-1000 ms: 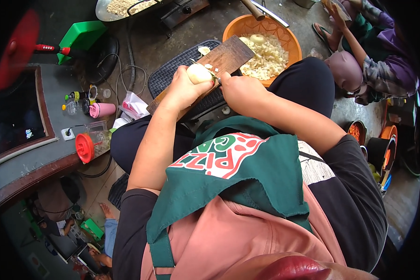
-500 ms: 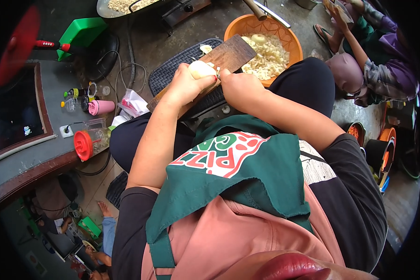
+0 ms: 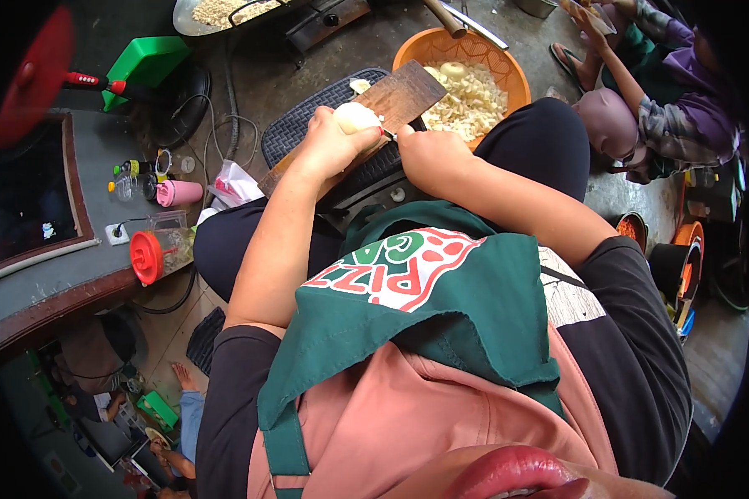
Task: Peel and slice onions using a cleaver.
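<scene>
My left hand (image 3: 329, 147) is wrapped round a peeled, pale onion (image 3: 354, 117) above a long wooden cutting board (image 3: 409, 91). To its right, my right hand (image 3: 431, 160) is closed on a knife (image 3: 389, 135); its short stretch of blade points at the onion, while the handle is hidden in the fist. The board lies aslant over a dark woven-pattern stool (image 3: 295, 126). Off the board's far right end, an orange plastic basket (image 3: 516, 73) holds chopped onion pieces (image 3: 474, 112) and a whole peeled onion (image 3: 453, 70). A pale scrap (image 3: 359, 86) lies on the stool beyond the onion.
A wooden handle (image 3: 446, 18) leans over the basket's far rim. A pan (image 3: 193, 27) and a stove (image 3: 329, 21) stand at the back. At the left are a pink tumbler (image 3: 180, 194), bottles and a red-lidded jar (image 3: 147, 256). Another person (image 3: 682, 91) sits at the right.
The knife has drawn slightly away from the onion, and more of its blade shows between my hands. The whole view has shifted a little; both grips stay the same.
</scene>
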The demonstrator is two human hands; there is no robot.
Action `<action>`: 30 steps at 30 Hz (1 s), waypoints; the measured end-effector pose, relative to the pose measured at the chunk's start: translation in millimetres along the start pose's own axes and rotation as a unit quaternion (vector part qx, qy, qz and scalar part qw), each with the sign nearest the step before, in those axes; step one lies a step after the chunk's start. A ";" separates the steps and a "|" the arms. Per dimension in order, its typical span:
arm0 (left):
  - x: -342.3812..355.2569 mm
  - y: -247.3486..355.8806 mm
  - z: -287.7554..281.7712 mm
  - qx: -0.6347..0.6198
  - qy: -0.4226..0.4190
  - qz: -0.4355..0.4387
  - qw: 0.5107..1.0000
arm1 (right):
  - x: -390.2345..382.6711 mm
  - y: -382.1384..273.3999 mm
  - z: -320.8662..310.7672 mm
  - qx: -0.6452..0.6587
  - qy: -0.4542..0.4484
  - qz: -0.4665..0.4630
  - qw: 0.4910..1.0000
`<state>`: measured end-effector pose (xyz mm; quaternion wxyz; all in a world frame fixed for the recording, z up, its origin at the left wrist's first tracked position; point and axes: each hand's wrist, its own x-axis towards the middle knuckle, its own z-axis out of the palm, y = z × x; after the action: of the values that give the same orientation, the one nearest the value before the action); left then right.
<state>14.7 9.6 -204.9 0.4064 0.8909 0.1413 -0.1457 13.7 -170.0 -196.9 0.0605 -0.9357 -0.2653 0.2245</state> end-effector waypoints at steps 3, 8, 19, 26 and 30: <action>2.6 -3.2 5.1 0.032 0.021 0.021 0.999 | 14.0 -2.0 16.7 -0.001 0.027 0.003 1.000; 4.3 -9.4 5.3 -0.019 0.008 0.001 1.000 | 13.7 3.4 24.6 0.024 0.049 -0.012 0.998; -3.6 -32.5 -12.5 -0.151 -0.040 0.031 0.987 | 3.8 19.5 5.7 0.111 -0.063 0.007 0.992; -20.4 -36.7 -31.5 -0.415 -0.147 0.089 0.894 | 30.8 41.9 -7.4 0.182 0.186 0.030 0.965; -22.4 -33.4 -40.4 -0.475 -0.184 0.119 0.852 | 58.6 35.2 -13.6 0.121 0.166 0.043 0.978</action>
<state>-12.4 58.6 -194.0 0.8130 0.5560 0.0088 -0.1725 80.8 -169.3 -215.7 0.2070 -0.9562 -0.1815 0.0989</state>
